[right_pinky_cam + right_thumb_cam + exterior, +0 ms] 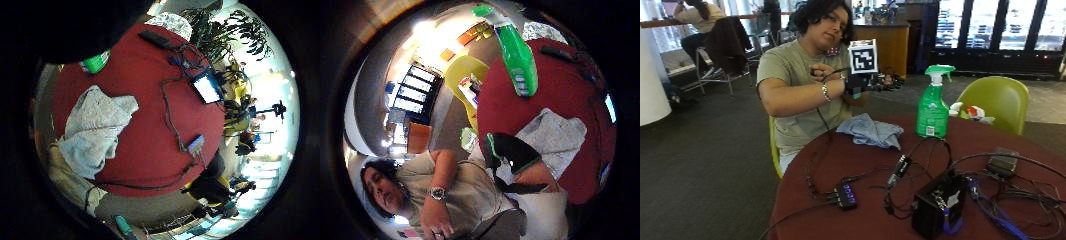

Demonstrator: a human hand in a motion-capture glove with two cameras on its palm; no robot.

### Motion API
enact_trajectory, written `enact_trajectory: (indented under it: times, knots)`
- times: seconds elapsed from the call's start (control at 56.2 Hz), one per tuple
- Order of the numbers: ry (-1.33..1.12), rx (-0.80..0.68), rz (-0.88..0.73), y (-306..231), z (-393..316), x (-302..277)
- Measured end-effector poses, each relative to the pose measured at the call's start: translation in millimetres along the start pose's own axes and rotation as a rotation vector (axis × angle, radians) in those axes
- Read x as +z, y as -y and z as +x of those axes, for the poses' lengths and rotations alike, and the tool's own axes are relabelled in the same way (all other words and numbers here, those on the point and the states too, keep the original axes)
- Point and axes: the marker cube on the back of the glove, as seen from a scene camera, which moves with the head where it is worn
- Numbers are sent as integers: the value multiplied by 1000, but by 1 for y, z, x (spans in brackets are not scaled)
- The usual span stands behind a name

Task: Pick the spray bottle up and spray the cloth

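A green spray bottle (933, 107) with a green trigger head stands upright on the round red table (859, 175), towards its far side. To its left, by the table edge nearest the seated person, lies a crumpled grey-blue cloth (871, 131). My gloved right hand (869, 82) is raised at chest height above the cloth and left of the bottle, fingers loosely extended and holding nothing. The person's bare hand (818, 70) is at the glove's wrist. The palm views look down on the cloth (95, 130) (552, 135) and the bottle (517, 55) (96, 62) on the table (150, 100).
Tangled cables cover the near half of the table, with a black box (936, 202), a small hub with lit ports (845, 195) and a grey device (1003, 162). A yellow-green chair (996, 100) stands behind the bottle. A lit screen (207, 87) lies among the cables.
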Motion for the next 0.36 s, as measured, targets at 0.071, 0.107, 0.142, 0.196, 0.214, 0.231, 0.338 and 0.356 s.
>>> enact_trajectory:
  times: [0.071,0.107,0.142,0.196,0.214,0.231,0.338,0.356]
  knots:
    - [-67,11,-13,-9,0,-3]
    - [-110,-6,-17,-13,3,-4]
    - [-141,-21,-18,-17,6,-4]
    - [-79,-2,-17,-20,0,-5]
    - [-62,4,-17,-21,-2,-5]
    - [-55,9,-16,-22,-3,-5]
    - [-37,-21,-12,-28,-1,-7]
    - [-39,-23,-11,-28,-1,-8]
